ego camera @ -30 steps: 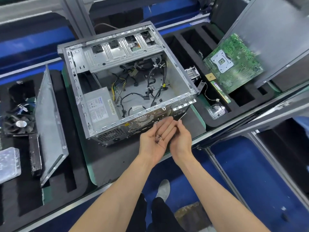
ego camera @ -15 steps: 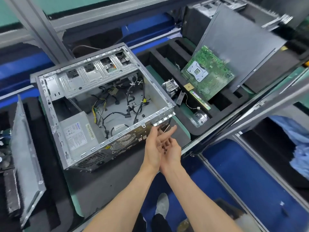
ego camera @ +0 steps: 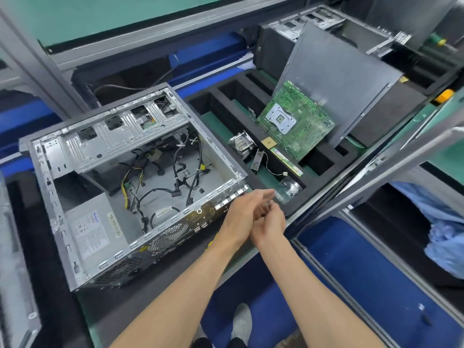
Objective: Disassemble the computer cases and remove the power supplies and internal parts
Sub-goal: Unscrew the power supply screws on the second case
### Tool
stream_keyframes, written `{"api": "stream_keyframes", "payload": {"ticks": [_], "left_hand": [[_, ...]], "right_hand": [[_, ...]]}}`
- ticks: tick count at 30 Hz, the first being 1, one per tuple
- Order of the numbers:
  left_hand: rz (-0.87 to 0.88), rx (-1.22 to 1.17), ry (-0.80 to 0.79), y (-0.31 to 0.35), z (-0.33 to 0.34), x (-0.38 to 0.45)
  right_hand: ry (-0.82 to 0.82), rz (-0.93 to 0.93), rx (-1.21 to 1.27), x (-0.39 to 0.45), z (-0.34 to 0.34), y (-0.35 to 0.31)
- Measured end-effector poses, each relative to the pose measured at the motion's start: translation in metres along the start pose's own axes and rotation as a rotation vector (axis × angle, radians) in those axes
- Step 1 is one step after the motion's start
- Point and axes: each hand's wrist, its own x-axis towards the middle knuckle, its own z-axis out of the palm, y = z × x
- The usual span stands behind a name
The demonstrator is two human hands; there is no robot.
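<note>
A grey computer case (ego camera: 216, 146) lies open on its side on the black mat. Inside it, a silver power supply (ego camera: 93, 227) sits in the near left corner, and loose black and yellow cables (ego camera: 175, 177) spread over the floor. Both my hands meet just right of the case's near right corner. My left hand (ego camera: 244, 209) has its fingers stretched out toward the right. My right hand (ego camera: 272, 222) lies against the left palm with curled fingers. Whether it holds anything is hidden by blur.
To the right, a black foam tray (ego camera: 324, 156) holds a green motherboard (ego camera: 296, 126), a heatsink (ego camera: 242, 144), a memory stick (ego camera: 288, 162) and a leaning grey side panel (ego camera: 339, 91). Another case (ego camera: 301, 23) stands behind. Blue cloth (ego camera: 442, 222) lies at right. A second panel (ego camera: 15, 272) leans at far left.
My view has swung to the right, and both hands have moved right, away from the case's rear wall. The left fingers have straightened, and the right fingers now curl against the left palm.
</note>
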Motion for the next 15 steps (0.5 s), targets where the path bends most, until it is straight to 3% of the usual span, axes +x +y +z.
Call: {"api": "stream_keyframes", "payload": {"ticks": [5,12,15], "left_hand": [[0.081,0.085,-0.023,0.000,-0.003,0.002],[-0.085,0.078,-0.056,-0.012,-0.006,0.017],[-0.136,0.115,-0.086,-0.014,-0.010,0.023]], "right_hand": [[0.118,-0.288,-0.301,0.027,0.019,-0.046],[0.039,-0.285,-1.198,0.077,0.042,-0.096],[-0.010,-0.331,-1.427,0.081,0.045,-0.101]]}}
